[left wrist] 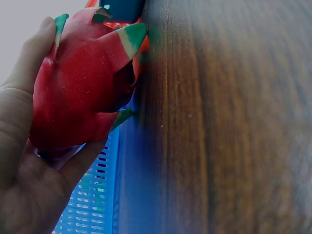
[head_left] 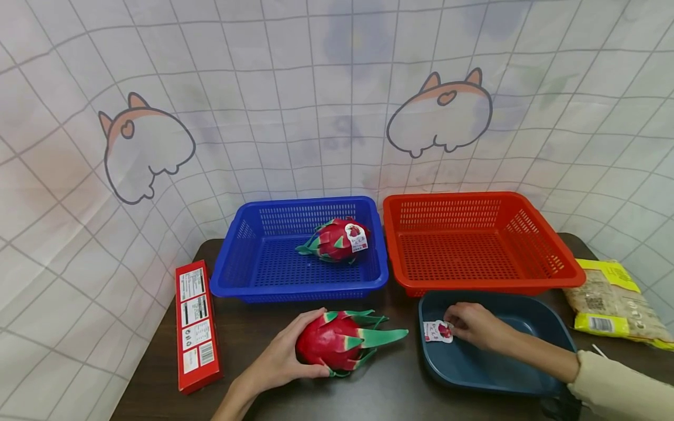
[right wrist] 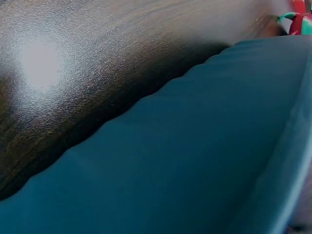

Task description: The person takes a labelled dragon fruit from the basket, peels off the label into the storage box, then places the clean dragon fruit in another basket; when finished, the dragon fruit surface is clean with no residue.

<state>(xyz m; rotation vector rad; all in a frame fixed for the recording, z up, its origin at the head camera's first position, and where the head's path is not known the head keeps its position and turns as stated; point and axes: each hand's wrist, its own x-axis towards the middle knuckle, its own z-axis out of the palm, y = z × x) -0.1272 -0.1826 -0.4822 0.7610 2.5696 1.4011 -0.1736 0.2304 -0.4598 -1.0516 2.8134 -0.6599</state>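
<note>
My left hand (head_left: 286, 354) grips a red dragon fruit (head_left: 337, 342) with green-tipped scales, just above or on the table. In the left wrist view, thumb and fingers curl round the same dragon fruit (left wrist: 80, 83). Over the dark blue basin (head_left: 526, 374), my right hand (head_left: 476, 327) pinches a white label (head_left: 438, 331) printed with a dragon fruit picture. A second dragon fruit (head_left: 332, 242), bearing a similar white label (head_left: 356, 237), lies in the blue basket (head_left: 295, 290). The right wrist view is filled by the basin's wall (right wrist: 161, 161); the hand is out of sight there.
A red basket (head_left: 463, 286) stands behind the basin, beside the blue one. At the left lies a long red box (head_left: 197, 324) with white printed panels. A yellow-and-clear packet (head_left: 613, 301) sits at the right. A white grid-patterned cloth (head_left: 295, 117) hangs behind the dark wooden table (head_left: 247, 327).
</note>
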